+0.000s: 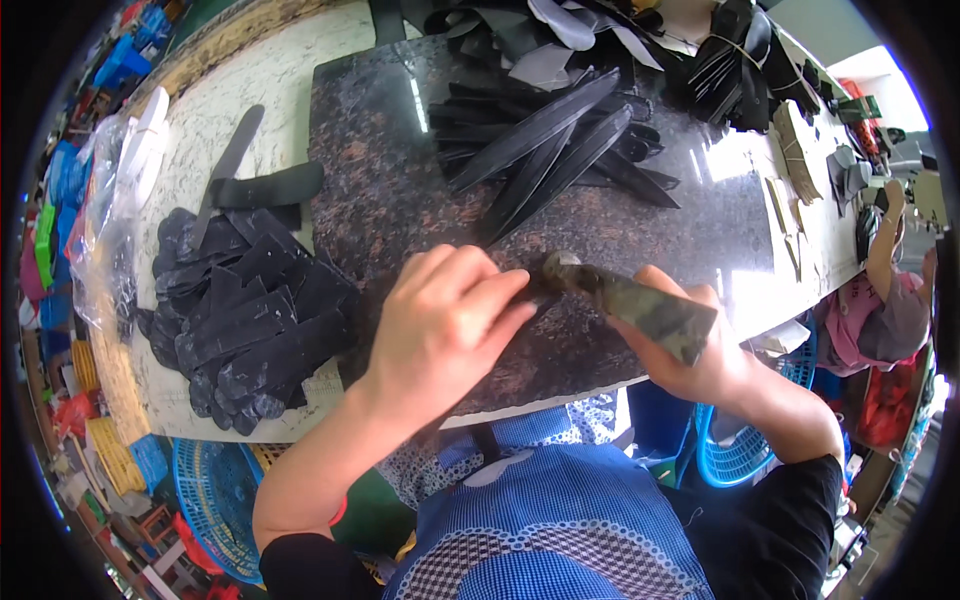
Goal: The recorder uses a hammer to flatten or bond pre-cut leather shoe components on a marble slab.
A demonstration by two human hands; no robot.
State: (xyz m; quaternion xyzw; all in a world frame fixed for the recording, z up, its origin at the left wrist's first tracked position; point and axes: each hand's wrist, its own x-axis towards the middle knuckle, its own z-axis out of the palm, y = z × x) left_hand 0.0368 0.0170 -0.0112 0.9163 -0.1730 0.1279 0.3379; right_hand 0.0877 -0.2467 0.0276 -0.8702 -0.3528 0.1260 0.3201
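My right hand (690, 350) is wrapped round a hammer (650, 305), whose worn, flat-sided handle tilts up toward me. Its rounded metal head points down near the stone slab (390, 215). Just left of the hammer head, the thumb and forefinger of my left hand (440, 315) pinch a dark strip (540, 300), mostly hidden by my fingers and the hammer. Beyond both hands, a pile of folded black strips (560, 140) lies on the slab. To the left is a heap of flat black pieces (250, 310), with longer strips resting at its top.
Black and grey cut pieces (545, 60) lie at the far edge, beside a tied black bundle (735, 70). Pale tied pieces (795, 150) sit at the right. Blue baskets (215, 500) stand below the table. Another person (870, 320) is at the far right.
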